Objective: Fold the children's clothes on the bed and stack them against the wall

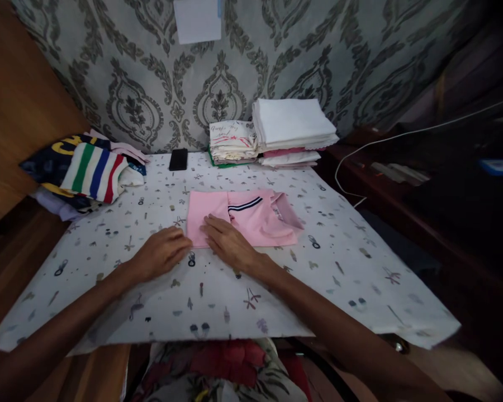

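A pink shirt [255, 223] lies folded into a flat, long shape in the middle of the table, its collar end to the right and a dark striped trim across its upper part. At its near left corner my left hand [163, 254] is closed, with the fingertips pinching the edge of the cloth. My right hand [228, 243] rests on the folded left part of the shirt, fingers stretched out and flat, pressing nothing but the fabric.
A loose heap of clothes [94, 173] sits at the table's left edge. Along the back are a black phone [178, 159], a stack of printed cloths [233, 142] and a taller stack topped with white cloth [293, 124]. A white cable [339, 167] runs past the right side.
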The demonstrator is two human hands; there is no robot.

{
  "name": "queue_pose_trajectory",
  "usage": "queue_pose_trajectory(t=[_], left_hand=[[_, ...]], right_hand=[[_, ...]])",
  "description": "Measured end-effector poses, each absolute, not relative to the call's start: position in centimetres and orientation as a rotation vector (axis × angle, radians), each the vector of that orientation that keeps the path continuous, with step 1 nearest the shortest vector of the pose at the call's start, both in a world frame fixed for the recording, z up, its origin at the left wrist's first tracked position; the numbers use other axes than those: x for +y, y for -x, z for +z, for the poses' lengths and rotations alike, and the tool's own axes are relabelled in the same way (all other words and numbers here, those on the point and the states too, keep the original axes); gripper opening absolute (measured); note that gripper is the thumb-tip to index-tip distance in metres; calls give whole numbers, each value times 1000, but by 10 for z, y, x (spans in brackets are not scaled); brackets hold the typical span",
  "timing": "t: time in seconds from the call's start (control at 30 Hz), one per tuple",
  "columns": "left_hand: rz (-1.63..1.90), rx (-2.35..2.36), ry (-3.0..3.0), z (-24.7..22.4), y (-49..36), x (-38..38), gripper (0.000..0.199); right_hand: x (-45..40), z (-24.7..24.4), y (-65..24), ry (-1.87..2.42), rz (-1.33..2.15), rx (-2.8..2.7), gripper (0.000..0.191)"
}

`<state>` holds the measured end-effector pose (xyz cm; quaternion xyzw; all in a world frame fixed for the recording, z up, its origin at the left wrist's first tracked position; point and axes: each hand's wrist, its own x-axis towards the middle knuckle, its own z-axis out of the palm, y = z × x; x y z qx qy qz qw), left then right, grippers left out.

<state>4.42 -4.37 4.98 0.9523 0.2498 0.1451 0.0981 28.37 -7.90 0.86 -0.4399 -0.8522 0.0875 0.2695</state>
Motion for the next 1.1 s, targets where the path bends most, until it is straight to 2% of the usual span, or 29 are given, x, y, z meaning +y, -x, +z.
queue_pose_trajectory(t=[0.1, 0.3, 0.43, 0.53, 0.63, 0.7, 0.8, 0.9, 1.0, 1.1], left_hand=[[250, 751, -3103, 38, -48, -59, 30], [-144, 1005, -3231, 35, -58, -72, 50], [-401, 1198, -3151, 44, -66, -80, 45], [-433, 1220, -3119, 50, -66, -88, 37], [-335, 1204, -3004, 55, -58, -90, 24], [-131, 1224, -2860, 56, -52, -82, 18], [276, 1313, -2542, 53, -49, -49, 17], [519, 1435, -2058, 46, -63, 2, 18], [593, 1573, -1650, 43, -89, 48, 21], [584, 1645, -1609, 43, -112, 74, 18]], right_hand=[[-75, -2, -280, 1294, 240, -2282, 45], [-73, -10, -281, 1344, 255, -2269, 50], [-72, -10, -282, 1327, 284, -2271, 47], [-72, -10, -284, 1312, 300, -2274, 46], [-72, -9, -284, 1301, 317, -2266, 45], [-74, -6, -283, 1306, 299, -2263, 43], [-81, 3, -275, 1321, 201, -2285, 44], [-91, 17, -260, 1352, 116, -2383, 46], [-97, 30, -244, 1461, 68, -2487, 34], [-97, 37, -234, 1564, 2, -2534, 18]])
